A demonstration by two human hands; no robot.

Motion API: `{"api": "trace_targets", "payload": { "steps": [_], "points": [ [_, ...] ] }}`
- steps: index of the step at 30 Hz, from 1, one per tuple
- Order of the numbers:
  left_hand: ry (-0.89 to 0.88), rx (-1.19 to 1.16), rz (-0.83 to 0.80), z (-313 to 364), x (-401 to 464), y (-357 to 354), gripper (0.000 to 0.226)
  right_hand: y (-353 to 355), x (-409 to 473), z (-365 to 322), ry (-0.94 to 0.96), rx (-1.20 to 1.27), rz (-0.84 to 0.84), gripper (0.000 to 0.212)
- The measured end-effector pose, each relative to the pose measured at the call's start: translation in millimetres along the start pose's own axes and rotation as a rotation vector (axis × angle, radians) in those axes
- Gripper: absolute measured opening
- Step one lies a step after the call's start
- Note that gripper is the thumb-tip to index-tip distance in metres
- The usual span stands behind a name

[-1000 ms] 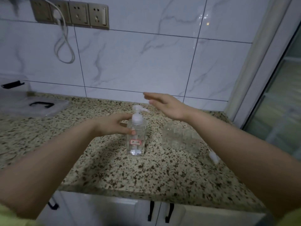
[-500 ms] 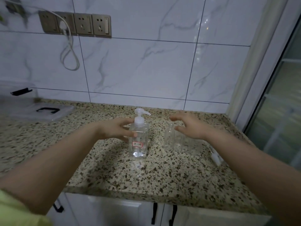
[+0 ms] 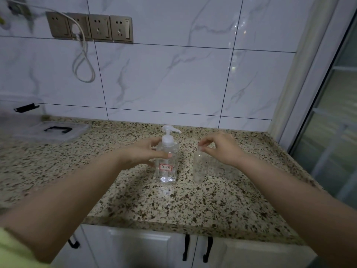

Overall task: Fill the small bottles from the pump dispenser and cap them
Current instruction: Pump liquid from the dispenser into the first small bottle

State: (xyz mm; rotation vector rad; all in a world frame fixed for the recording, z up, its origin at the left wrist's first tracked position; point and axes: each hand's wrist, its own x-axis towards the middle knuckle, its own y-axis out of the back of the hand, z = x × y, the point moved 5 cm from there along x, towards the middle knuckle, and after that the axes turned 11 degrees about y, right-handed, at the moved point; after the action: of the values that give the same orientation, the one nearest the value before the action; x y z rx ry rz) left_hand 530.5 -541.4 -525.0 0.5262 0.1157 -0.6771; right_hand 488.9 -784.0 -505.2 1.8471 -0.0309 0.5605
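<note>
White marble-look wall tiles (image 3: 164,78) with thin dark grout lines are running behind a speckled granite worktop (image 3: 173,206). A row of bronze-coloured sockets (image 3: 90,28) is sitting high on the wall toward the left — a white plug and looped cable (image 3: 84,60) are hanging from it. At the worktop's far left corner, a clear plastic box lid with a black handle (image 3: 56,130) is lying flat. White cabinet doors with black handles (image 3: 197,248) are showing below the front edge. On the right, a glazed sliding door (image 3: 334,117) is standing — dim, cool light is filling the room.
</note>
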Motion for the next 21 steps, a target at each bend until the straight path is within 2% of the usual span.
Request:
{"api": "trace_targets", "payload": {
  "steps": [7,11,15,19,21],
  "points": [
    [-0.021,0.035,0.181,1,1,-12,0.090,4,-9,-31,0.086,-0.022,0.010,0.026],
    [-0.055,0.027,0.244,3,1,-17,0.087,-4,-14,-42,0.080,-0.017,-0.056,0.020],
    [-0.093,0.060,0.263,6,-2,-20,0.077,-12,-19,-48,0.037,0.099,-0.052,0.017],
    [-0.107,0.093,0.227,6,-2,-20,0.072,-24,-30,-52,-0.014,0.149,-0.093,0.030],
    [-0.105,0.102,0.202,7,-2,-20,0.069,-30,-36,-51,-0.056,0.194,-0.045,0.035]
  ]
}}
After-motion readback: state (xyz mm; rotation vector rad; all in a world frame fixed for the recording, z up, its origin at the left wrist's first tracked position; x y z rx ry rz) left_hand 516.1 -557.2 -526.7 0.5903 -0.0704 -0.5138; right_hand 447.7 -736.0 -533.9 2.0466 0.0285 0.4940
